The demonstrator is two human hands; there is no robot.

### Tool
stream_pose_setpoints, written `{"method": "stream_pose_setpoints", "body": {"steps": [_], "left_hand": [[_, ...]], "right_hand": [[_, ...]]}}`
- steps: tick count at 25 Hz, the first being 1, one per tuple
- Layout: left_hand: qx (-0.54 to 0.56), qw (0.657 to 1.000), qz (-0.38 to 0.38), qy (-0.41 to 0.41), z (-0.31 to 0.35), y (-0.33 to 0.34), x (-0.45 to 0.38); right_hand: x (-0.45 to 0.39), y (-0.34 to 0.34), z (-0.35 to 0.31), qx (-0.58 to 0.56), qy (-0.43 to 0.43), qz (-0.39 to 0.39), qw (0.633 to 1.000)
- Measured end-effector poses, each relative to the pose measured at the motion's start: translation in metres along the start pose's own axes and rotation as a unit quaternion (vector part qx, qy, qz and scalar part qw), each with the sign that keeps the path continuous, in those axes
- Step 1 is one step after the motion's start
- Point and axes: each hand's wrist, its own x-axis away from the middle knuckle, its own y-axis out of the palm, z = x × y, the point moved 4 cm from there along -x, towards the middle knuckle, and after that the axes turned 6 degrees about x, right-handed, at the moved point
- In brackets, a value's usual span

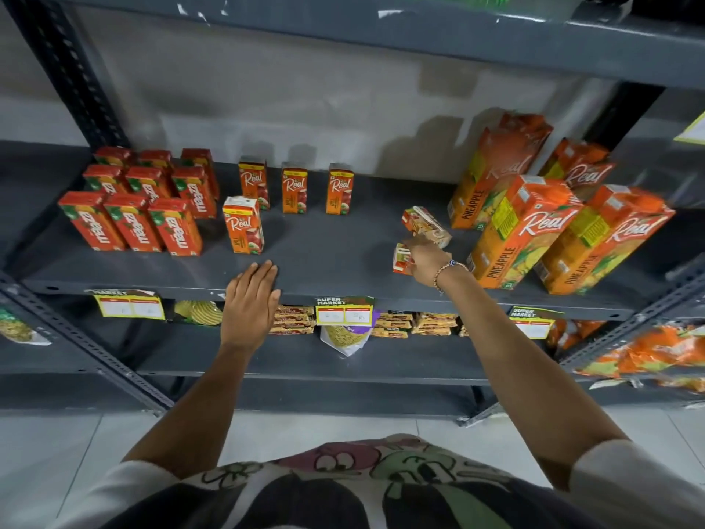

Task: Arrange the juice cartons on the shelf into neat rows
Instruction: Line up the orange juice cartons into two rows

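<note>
On the grey shelf [324,257], three small Real cartons [294,189] stand in a back row. A fourth small Real carton [244,225] stands in front of them at the left. My right hand [423,259] is closed around a small carton [401,258] near the shelf's front right. Another small carton [427,225] lies tilted just behind that hand, touching my fingertips. My left hand [251,299] rests flat and empty on the shelf's front edge. Red Maaza cartons [139,208] stand in rows at the left.
Several tall Real pineapple cartons [526,227] stand crowded at the right of the shelf. Slotted uprights [68,78] frame both sides and another shelf [381,28] hangs above. Snack packs [293,320] and price labels [343,313] sit on the shelf below.
</note>
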Motion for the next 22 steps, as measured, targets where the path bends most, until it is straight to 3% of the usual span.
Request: {"method": "stream_pose_setpoints", "body": {"steps": [4, 9, 12, 16, 22], "left_hand": [[0.005, 1.000, -0.003, 0.000, 0.002, -0.006, 0.001], [0.028, 0.996, 0.020, -0.085, -0.037, -0.027, 0.010], [0.004, 0.998, 0.004, -0.055, -0.062, -0.038, 0.007], [-0.006, 1.000, -0.007, -0.014, -0.072, -0.037, 0.004], [-0.004, 1.000, 0.026, 0.014, -0.075, -0.033, 0.002]], "right_hand": [[-0.002, -0.007, -0.012, -0.016, 0.005, 0.020, 1.000], [0.001, -0.045, -0.069, -0.173, 0.031, 0.150, 0.973], [-0.005, -0.059, -0.114, -0.327, 0.056, 0.197, 0.923], [-0.011, -0.049, -0.170, -0.409, 0.104, 0.238, 0.875], [-0.017, -0.014, -0.200, -0.418, 0.157, 0.238, 0.863]]}}
